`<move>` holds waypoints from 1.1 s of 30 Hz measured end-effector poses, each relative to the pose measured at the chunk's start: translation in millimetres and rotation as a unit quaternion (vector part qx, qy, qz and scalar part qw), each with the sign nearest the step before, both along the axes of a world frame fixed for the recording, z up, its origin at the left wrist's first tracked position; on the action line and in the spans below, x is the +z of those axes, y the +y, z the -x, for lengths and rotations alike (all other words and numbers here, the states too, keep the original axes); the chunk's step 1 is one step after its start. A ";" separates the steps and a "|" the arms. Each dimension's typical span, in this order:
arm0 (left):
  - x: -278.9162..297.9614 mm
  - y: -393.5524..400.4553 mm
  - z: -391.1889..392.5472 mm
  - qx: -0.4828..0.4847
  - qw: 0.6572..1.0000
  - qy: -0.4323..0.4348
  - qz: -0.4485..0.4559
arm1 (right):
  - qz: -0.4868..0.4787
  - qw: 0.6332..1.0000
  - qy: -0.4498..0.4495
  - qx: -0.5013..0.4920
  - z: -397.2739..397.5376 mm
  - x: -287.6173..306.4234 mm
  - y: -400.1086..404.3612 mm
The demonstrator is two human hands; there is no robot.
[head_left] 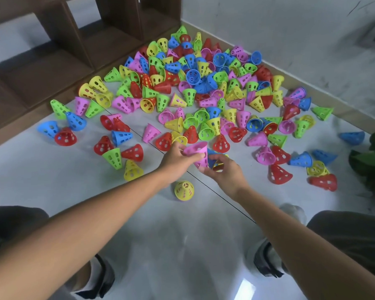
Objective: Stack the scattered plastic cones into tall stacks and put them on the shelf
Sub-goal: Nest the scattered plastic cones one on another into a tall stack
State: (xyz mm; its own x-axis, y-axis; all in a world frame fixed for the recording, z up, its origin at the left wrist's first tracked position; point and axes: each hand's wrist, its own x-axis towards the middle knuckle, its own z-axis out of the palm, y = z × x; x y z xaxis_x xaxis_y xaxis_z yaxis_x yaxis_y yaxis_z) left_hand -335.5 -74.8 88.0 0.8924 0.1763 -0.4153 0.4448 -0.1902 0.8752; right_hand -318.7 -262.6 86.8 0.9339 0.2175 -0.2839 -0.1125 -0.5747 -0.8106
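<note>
A wide pile of perforated plastic cones [195,83] in red, yellow, green, blue and pink lies scattered over the pale floor. My left hand [177,158] grips a pink cone [198,153] by its wide rim. My right hand [222,169] holds the same pink cone from below, together with a blue cone [212,155] and a yellow one partly hidden behind my fingers. A single yellow cone [184,190] stands on the floor just below my hands. The dark wooden shelf [59,50] stands at the far left, its compartments holding no cones.
A grey wall [290,40] runs along the back right behind the pile. Green plant leaves [370,161] reach in at the right edge. My knees and shoes frame the bare floor [171,245] near me. A thin dark floor seam [225,200] runs diagonally under my hands.
</note>
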 end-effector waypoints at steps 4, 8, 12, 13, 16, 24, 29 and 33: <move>-3.2 19.4 -4.8 -0.029 0.994 -0.033 -0.104 | 0.004 0.997 0.020 -0.069 -1.9 -11.4 -11.9; -15.5 40.2 0.1 -0.115 0.973 -0.017 -0.200 | 0.017 0.991 0.023 -0.134 -3.3 -18.3 -26.2; -30.0 42.2 8.5 -0.187 0.955 0.008 -0.231 | 0.022 0.986 0.036 -0.162 -3.4 -24.7 -36.5; -32.5 40.6 10.4 -0.191 0.954 0.013 -0.231 | 0.024 0.985 0.037 -0.164 -3.4 -25.9 -38.1; -39.0 39.3 12.2 -0.220 0.940 0.014 -0.262 | 0.028 0.985 0.038 -0.165 -3.2 -26.0 -39.2; -44.8 43.2 9.6 -0.259 0.929 -0.008 -0.263 | 0.020 0.984 0.048 -0.168 -5.3 -27.6 -35.6; -48.3 32.2 10.1 -0.310 0.912 -0.016 -0.267 | -0.008 0.985 0.066 -0.157 -4.0 -25.1 -33.1; -33.8 26.4 -1.0 -0.245 0.944 -0.028 -0.218 | -0.094 0.977 0.104 -0.162 -5.3 -15.6 -28.7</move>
